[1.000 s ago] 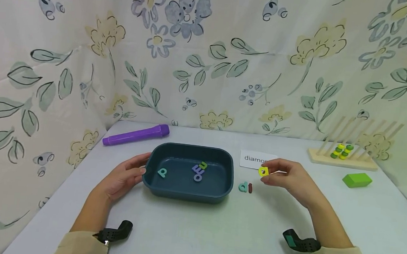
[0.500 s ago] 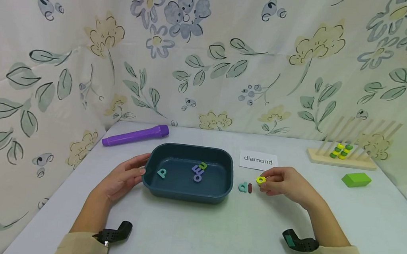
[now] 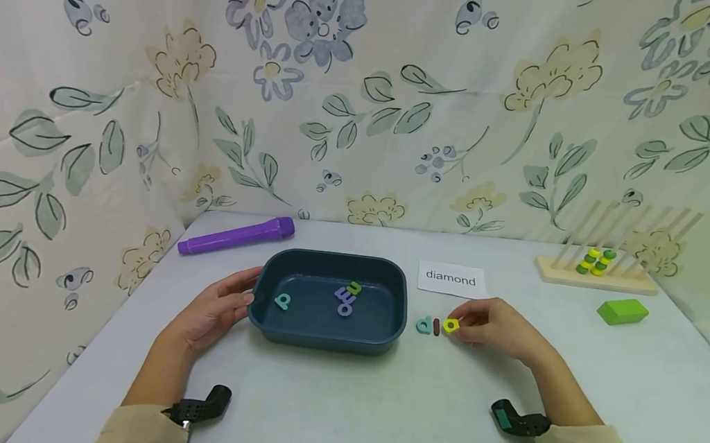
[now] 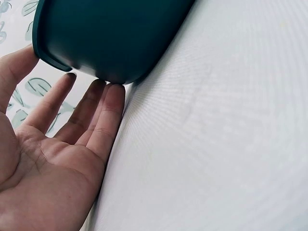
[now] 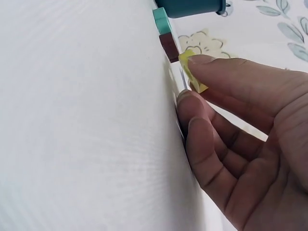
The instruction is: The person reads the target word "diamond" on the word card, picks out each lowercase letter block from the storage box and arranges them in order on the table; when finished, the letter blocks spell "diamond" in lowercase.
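Observation:
In the head view my left hand (image 3: pixel 218 310) touches the left end of the dark teal tray (image 3: pixel 327 337); the left wrist view has its fairly straight fingertips against the tray's outer wall (image 4: pixel 110 38). My right hand (image 3: pixel 499 330) pinches a small yellow letter (image 3: pixel 450 326), probably an "a", between thumb and finger, low at the table. Just left of it lie a dark red letter (image 3: pixel 437 327) like an "i" and a turquoise "d" (image 3: pixel 424 325). The right wrist view has the yellow letter (image 5: pixel 192 72) tilted, slightly apart from the red one (image 5: pixel 169 47).
Inside the tray are a turquoise letter (image 3: pixel 282 302), two purple letters (image 3: pixel 344 310) and a green letter (image 3: pixel 354 288). A card (image 3: pixel 452 279) reading "diamond" lies behind the row. Farther off are a purple microphone-shaped tube (image 3: pixel 238 236), a peg rack (image 3: pixel 597 275) with beads and a green block (image 3: pixel 623 311).
My right hand has brought the yellow letter from in front of the card toward me and slightly left, beside the red letter. The card's word is uncovered. My left hand keeps its place.

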Demonstrator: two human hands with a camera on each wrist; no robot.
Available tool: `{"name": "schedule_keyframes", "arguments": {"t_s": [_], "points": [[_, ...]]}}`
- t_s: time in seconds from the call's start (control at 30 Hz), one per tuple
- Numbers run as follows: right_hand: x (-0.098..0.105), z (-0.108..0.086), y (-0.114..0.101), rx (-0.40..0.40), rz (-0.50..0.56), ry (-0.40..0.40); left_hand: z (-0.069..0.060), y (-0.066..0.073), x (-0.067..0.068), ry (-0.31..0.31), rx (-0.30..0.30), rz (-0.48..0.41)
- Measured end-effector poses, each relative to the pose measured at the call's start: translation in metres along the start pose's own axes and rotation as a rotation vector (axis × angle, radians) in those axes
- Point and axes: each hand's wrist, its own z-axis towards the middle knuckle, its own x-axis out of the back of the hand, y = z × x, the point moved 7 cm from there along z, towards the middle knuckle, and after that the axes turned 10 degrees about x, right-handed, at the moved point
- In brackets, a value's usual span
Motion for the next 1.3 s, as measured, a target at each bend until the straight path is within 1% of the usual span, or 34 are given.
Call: {"name": "schedule_keyframes", "arguments": {"t_s": [0.1, 0.3, 0.57, 0.9, 1.17, 1.3], "points": [[-0.0011, 0.0002, -0.0010, 0.003, -0.024, 0.004, 0.0000, 0.0003, -0.0003, -0.003, 0.000, -0.005], [-0.0040, 0.0000, -0.0026, 0.008, -0.039, 0.017, -0.0005, 0.0006, -0.0006, -0.011, -0.006, -0.009], [-0.0053, 0.0012, -0.0019, 0.029, -0.074, 0.031, -0.0007, -0.0011, 0.0003, -0.001, 0.002, -0.012], [-0.0043, 0.0006, 0.0012, 0.044, -0.084, 0.037, 0.0005, -0.0001, -0.0003, -0.008, 0.000, -0.019], [-0.0049, 0.0000, -0.0013, 0.050, -0.071, 0.041, 0.0008, 0.0004, -0.0006, -0.018, -0.004, -0.017], [-0.0047, 0.0004, -0.0006, 0.045, -0.081, 0.039, 0.0003, 0.0000, -0.0002, -0.019, -0.004, -0.012]]}}
